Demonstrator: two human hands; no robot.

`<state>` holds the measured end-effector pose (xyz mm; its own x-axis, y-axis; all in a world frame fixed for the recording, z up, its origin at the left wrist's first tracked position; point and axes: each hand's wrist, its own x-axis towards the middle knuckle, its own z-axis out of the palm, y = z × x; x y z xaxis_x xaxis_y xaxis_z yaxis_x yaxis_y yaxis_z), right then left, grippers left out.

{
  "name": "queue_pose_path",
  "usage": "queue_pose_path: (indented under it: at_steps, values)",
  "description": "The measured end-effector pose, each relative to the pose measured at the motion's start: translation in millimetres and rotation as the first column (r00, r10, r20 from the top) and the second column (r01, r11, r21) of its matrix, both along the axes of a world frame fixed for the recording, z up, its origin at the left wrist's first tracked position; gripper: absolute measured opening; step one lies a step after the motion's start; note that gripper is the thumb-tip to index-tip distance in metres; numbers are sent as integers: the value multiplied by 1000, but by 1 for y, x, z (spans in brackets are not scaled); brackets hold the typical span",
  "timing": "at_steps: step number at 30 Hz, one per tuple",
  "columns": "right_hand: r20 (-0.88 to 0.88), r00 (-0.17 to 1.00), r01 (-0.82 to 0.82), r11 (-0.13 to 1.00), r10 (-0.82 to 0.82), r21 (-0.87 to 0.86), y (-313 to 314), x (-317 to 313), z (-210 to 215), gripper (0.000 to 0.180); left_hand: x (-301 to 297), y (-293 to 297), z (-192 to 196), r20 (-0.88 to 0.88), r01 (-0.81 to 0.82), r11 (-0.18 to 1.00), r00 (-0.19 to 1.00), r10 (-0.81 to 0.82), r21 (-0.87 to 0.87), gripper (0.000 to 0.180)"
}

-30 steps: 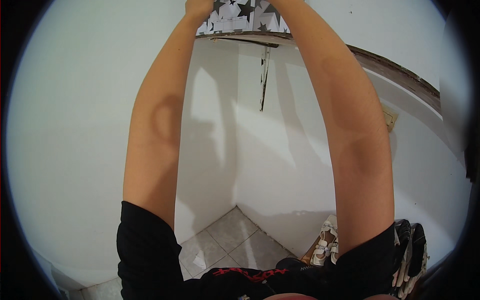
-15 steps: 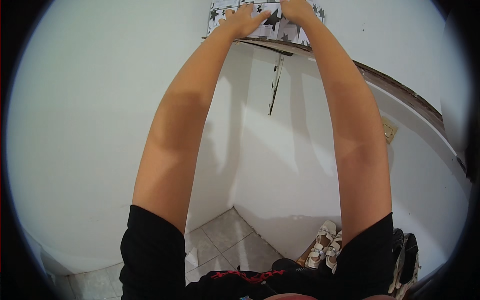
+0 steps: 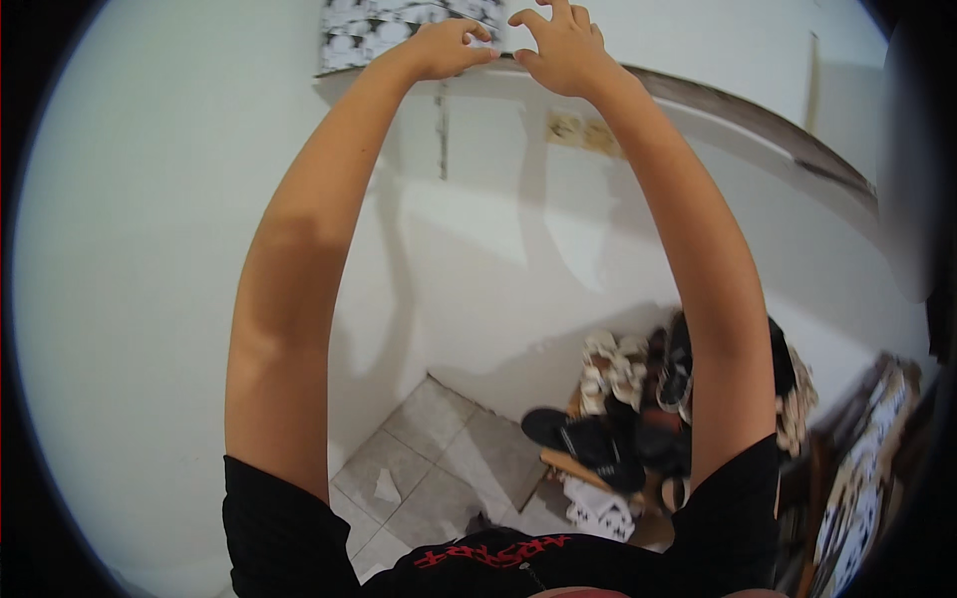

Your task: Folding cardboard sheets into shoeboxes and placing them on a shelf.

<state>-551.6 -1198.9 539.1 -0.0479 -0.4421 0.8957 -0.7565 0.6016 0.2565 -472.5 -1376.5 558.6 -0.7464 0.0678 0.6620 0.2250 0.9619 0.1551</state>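
Observation:
Both my arms reach up to a high ledge (image 3: 698, 95) on the white wall. A black-and-white patterned box (image 3: 394, 25) stands on that ledge at the top of the view. My left hand (image 3: 449, 48) is at the box's lower right corner, its fingers loosely curled and drawn together, with nothing seen inside them. My right hand (image 3: 563, 45) hovers just right of the box with its fingers spread and bent, holding nothing. The two sets of fingertips nearly meet.
White walls meet in a corner over a grey tiled floor (image 3: 439, 458). A heap of sandals and shoes (image 3: 628, 409) lies against the wall at lower right. A patterned black-and-white item (image 3: 867, 458) leans at the right edge.
Earlier both hands were on the patterned box at the ledge. Now they are off its front, with the box left of them, and the view has swung so the shoe heap shows more.

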Motion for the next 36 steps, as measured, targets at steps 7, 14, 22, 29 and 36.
queue_pose_path:
  at_steps: [7, 14, 22, 29, 36]
  values:
    - [144, 982, 100, 987, -119, 129, 183, 91, -74, 42, 29, 163, -65, 54, 407, 903, 913, -404, -138, 38]
    - [418, 814, 341, 915, -403, 217, 372, 173, -119, 44, 98, 300, -107, 451, 666, 744, 679, -579, -47, 48]
    - [598, 533, 604, 764, -599, 228, 581, 284, -146, 44, 134, 454, -131, 733, 806, 589, 364, -574, 61, 55]
    - [731, 365, 605, 744, -576, 284, 740, 394, -188, 43, 182, 656, -141, 547, 917, 268, 67, -834, 296, 57]
    - [967, 166, 786, 618, -195, -10, 934, 503, -284, 44, 225, 871, -213, 299, 774, -200, -449, -842, 601, 59]
